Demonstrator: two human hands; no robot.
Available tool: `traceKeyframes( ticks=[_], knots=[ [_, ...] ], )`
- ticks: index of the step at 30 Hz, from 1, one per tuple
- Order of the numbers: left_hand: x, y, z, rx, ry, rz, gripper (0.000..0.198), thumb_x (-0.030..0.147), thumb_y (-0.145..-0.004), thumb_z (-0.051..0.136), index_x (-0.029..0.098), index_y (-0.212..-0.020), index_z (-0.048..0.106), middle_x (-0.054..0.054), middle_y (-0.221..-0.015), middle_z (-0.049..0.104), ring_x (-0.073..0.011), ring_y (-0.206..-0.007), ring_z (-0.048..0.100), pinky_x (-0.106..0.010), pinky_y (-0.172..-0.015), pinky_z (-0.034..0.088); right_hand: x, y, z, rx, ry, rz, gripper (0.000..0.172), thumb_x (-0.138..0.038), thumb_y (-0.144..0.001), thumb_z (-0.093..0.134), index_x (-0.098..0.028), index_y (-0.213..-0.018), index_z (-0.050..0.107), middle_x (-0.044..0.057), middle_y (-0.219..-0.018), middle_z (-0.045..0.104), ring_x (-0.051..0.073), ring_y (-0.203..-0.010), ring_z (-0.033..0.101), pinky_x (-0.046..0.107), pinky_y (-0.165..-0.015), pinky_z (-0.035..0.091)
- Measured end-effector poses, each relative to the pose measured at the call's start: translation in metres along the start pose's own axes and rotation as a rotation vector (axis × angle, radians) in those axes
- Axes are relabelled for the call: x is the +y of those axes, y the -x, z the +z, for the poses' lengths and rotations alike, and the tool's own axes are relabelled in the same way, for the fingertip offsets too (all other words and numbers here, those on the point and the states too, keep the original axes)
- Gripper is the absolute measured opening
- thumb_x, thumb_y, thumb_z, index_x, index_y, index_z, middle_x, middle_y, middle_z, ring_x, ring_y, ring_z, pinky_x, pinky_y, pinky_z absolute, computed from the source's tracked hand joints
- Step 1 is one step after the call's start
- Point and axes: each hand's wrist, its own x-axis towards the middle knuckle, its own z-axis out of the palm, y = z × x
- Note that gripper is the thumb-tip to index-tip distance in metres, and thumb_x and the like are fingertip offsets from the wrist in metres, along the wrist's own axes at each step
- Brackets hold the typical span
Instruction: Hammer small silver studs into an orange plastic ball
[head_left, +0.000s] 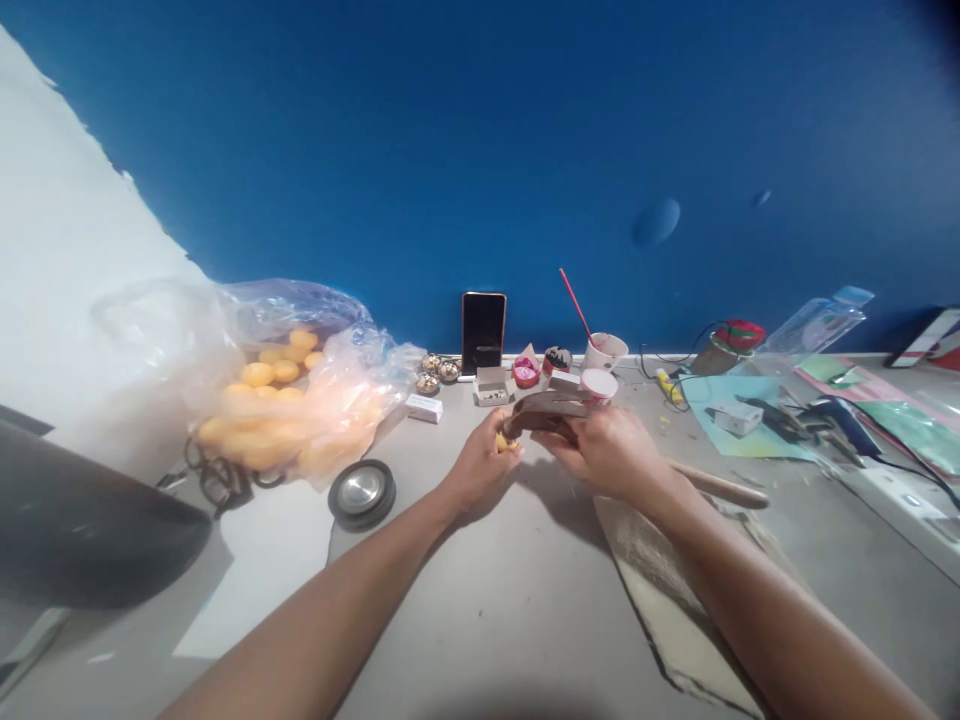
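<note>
Between the fingers of my left hand [484, 462] is a small yellow ball [504, 441], mostly covered by fingers and by the tool above it. My right hand [607, 445] is closed around a hammer [551, 403], gripped close to its dark curved head. Its wooden handle [720, 486] sticks out to the right beyond my forearm. One end of the head meets the ball, or hangs just over it; I cannot tell which. Just beyond stand a small open box [492, 388] with tiny pieces inside and a white paper cup [600, 385].
A clear plastic bag [352, 350] of yellow balls lies left, beside a round black-rimmed metal lid [362, 493] and a dark cylinder [90, 520]. A phone [484, 332] leans on the blue wall. Right are a dusty board [675, 590], coloured paper [739, 410], and a power strip [904, 505].
</note>
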Motion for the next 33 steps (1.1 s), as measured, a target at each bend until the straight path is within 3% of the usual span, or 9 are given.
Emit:
traceKeyframes(
  ticks=[5, 9, 14, 18, 20, 23, 28, 33],
  knots=[
    [0.0, 0.0002, 0.0004, -0.005, -0.033, 0.015, 0.039, 0.019, -0.076, 0.063, 0.017, -0.115, 0.06, -0.003, -0.098, 0.067, -0.0173, -0.085, 0.06, -0.03, -0.08, 0.048, -0.0016, 0.0005, -0.0024, 0.051, -0.007, 0.018, 0.038, -0.049, -0.098, 0.057, -0.021, -0.089, 0.082, 0.007, -0.068, 0.074, 0.019, -0.054, 0.062, 0.031, -0.055, 0.035],
    [-0.0017, -0.0008, 0.0007, 0.02, -0.026, 0.013, 0.039, 0.017, -0.075, 0.064, 0.017, -0.114, 0.061, -0.004, -0.098, 0.068, -0.0186, -0.088, 0.061, -0.03, -0.08, 0.049, -0.0049, 0.0005, -0.0034, -0.059, -0.01, 0.031, 0.029, -0.044, -0.095, 0.062, -0.022, -0.09, 0.081, 0.005, -0.069, 0.075, 0.018, -0.055, 0.061, 0.03, -0.054, 0.034],
    [-0.0025, -0.0012, -0.0013, 0.008, 0.08, -0.027, 0.033, 0.02, -0.075, 0.069, 0.017, -0.106, 0.059, 0.002, -0.082, 0.061, -0.0124, -0.071, 0.056, -0.025, -0.068, 0.047, -0.0034, 0.0007, -0.0044, 0.051, -0.033, 0.019, 0.036, -0.049, -0.097, 0.059, -0.022, -0.093, 0.082, 0.006, -0.067, 0.074, 0.018, -0.056, 0.062, 0.03, -0.057, 0.037],
    [-0.0013, -0.0009, -0.0024, 0.017, 0.073, -0.088, 0.035, 0.028, -0.075, 0.075, 0.016, -0.105, 0.062, 0.003, -0.072, 0.059, -0.0098, -0.058, 0.051, -0.022, -0.055, 0.042, -0.0019, 0.0014, -0.0025, -0.024, -0.019, 0.008, 0.032, -0.046, -0.096, 0.061, -0.022, -0.092, 0.082, 0.005, -0.067, 0.074, 0.018, -0.054, 0.061, 0.03, -0.053, 0.034],
    [-0.002, -0.0014, -0.0014, 0.018, 0.093, -0.092, 0.039, 0.033, -0.074, 0.078, 0.015, -0.105, 0.064, 0.002, -0.073, 0.061, -0.0098, -0.058, 0.051, -0.022, -0.052, 0.041, -0.002, 0.0021, -0.002, 0.004, -0.019, -0.005, 0.032, -0.047, -0.095, 0.062, -0.022, -0.092, 0.082, 0.005, -0.067, 0.074, 0.018, -0.054, 0.061, 0.03, -0.054, 0.035],
    [-0.0044, -0.0028, 0.0003, 0.066, 0.148, -0.058, 0.038, 0.035, -0.071, 0.081, 0.015, -0.099, 0.065, 0.0, -0.079, 0.063, -0.011, -0.063, 0.054, -0.022, -0.055, 0.044, -0.0035, 0.0029, -0.0025, 0.092, -0.077, -0.015, 0.034, -0.048, -0.097, 0.059, -0.024, -0.098, 0.083, 0.006, -0.073, 0.077, 0.019, -0.06, 0.065, 0.029, -0.058, 0.04],
    [-0.0057, -0.0029, -0.0001, 0.04, 0.105, 0.014, 0.031, 0.033, -0.069, 0.08, 0.013, -0.087, 0.065, -0.004, -0.081, 0.065, -0.0141, -0.07, 0.057, -0.026, -0.063, 0.049, -0.0055, 0.003, -0.0026, 0.022, -0.053, -0.042, 0.033, -0.046, -0.095, 0.061, -0.022, -0.091, 0.083, 0.006, -0.069, 0.076, 0.018, -0.055, 0.063, 0.029, -0.054, 0.037],
    [-0.0049, -0.0006, 0.0019, 0.071, 0.148, -0.048, 0.028, 0.03, -0.069, 0.079, 0.015, -0.085, 0.062, -0.001, -0.074, 0.062, -0.0129, -0.064, 0.056, -0.026, -0.059, 0.049, -0.0068, 0.0035, -0.0047, 0.087, -0.084, -0.028, 0.032, -0.045, -0.097, 0.06, -0.023, -0.096, 0.083, 0.006, -0.073, 0.076, 0.019, -0.061, 0.066, 0.029, -0.059, 0.041]
  ],
)
